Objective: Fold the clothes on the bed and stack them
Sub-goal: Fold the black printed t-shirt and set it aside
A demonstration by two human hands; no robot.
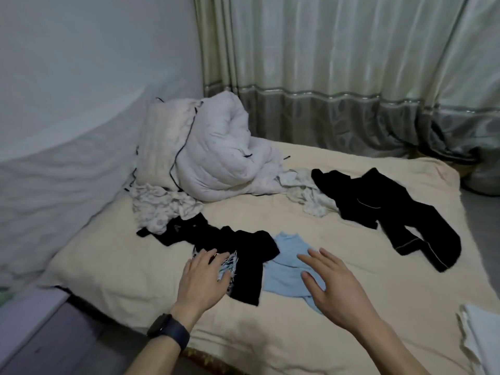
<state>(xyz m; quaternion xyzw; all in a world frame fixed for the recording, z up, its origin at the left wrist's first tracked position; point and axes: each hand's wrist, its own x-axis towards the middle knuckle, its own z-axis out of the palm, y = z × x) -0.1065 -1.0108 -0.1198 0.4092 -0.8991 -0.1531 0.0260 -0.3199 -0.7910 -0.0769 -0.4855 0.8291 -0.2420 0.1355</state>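
At near edge of bed (108, 272): black top (249, 266), light blue garment (286, 255), unfolded, touching. Left hand (201, 280) flat on black top, right hand (335, 290) spread above blue, both empty. Step: choosing first piece; next, probably spreading it flat.

A home bedroom — a bed (270, 334) with a cream sheet fills the view, a crumpled white duvet (216, 152) at eleven o'clock, pale floor-length curtains (338, 63) at twelve to two o'clock, clothes (378, 207) scattered about.
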